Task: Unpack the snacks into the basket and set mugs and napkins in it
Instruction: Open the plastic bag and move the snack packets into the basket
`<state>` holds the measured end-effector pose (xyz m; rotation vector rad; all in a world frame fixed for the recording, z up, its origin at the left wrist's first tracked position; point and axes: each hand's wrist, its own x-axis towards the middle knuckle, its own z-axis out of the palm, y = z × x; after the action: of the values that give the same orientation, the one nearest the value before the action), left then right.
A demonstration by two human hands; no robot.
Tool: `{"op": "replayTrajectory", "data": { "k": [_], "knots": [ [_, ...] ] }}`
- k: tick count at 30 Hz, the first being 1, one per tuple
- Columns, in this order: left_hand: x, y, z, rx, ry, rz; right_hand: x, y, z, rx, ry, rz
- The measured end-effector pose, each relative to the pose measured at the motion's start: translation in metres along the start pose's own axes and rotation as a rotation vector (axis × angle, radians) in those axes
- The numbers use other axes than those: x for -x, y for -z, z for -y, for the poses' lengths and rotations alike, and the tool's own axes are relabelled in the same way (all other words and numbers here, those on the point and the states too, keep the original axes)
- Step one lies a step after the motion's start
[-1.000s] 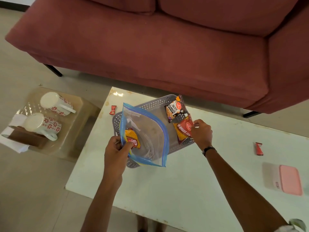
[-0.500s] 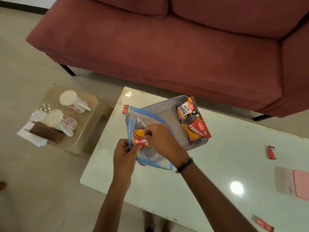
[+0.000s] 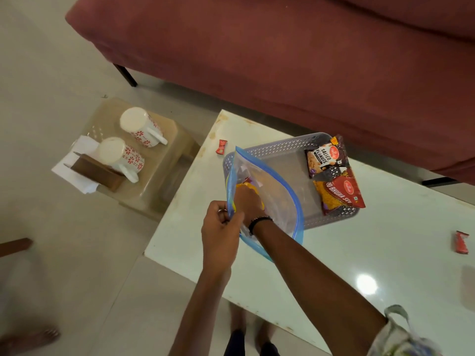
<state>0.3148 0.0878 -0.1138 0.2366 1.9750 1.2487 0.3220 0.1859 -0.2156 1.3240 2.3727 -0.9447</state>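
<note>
The left hand (image 3: 221, 227) is pinching the near edge of a clear zip bag (image 3: 272, 199) held over the grey basket (image 3: 282, 147) on the white table (image 3: 359, 253). The right hand (image 3: 248, 201) is reaching inside the bag, touching a yellow snack packet (image 3: 250, 187). Two snack packets (image 3: 331, 173) are lying at the basket's right end. Two mugs (image 3: 128, 145) are lying on a stool (image 3: 164, 186) at left, beside white napkins (image 3: 77, 163).

basket (image 3: 275, 147) floor lies bare left of two snack packets (image 3: 334, 176); zip bag (image 3: 272, 199) blocks its near rim.
</note>
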Motion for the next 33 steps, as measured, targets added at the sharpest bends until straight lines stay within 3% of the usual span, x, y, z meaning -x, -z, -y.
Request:
{"op": "replayTrajectory", "data": {
  "k": [4,9,12,16,19,24,29,33],
  "knots": [
    [-0.003,0.003,-0.002,-0.017,0.006,0.013,-0.011,-0.015,-0.007,0.061,-0.009,-0.011],
    [-0.004,0.004,0.001,-0.005,0.006,0.04,-0.006,-0.026,-0.025,0.173,-0.001,0.206],
    [-0.005,0.003,0.004,-0.008,0.007,0.046,-0.008,-0.031,-0.027,0.225,0.006,0.221],
    [-0.009,0.004,0.007,-0.02,0.006,0.039,-0.01,-0.039,-0.022,0.325,-0.028,0.075],
    [-0.01,0.005,0.009,-0.019,0.0,0.048,-0.016,-0.045,-0.028,0.342,0.049,-0.012],
    [-0.012,0.004,0.011,0.02,0.003,0.051,-0.003,-0.01,-0.039,0.235,0.112,-0.113],
    [-0.013,-0.002,0.003,0.051,0.009,0.042,0.034,0.026,-0.04,0.08,0.161,-0.417],
    [-0.016,-0.003,-0.005,0.064,0.005,0.022,0.09,0.068,-0.039,-0.103,0.244,-0.49]
  ]
}}
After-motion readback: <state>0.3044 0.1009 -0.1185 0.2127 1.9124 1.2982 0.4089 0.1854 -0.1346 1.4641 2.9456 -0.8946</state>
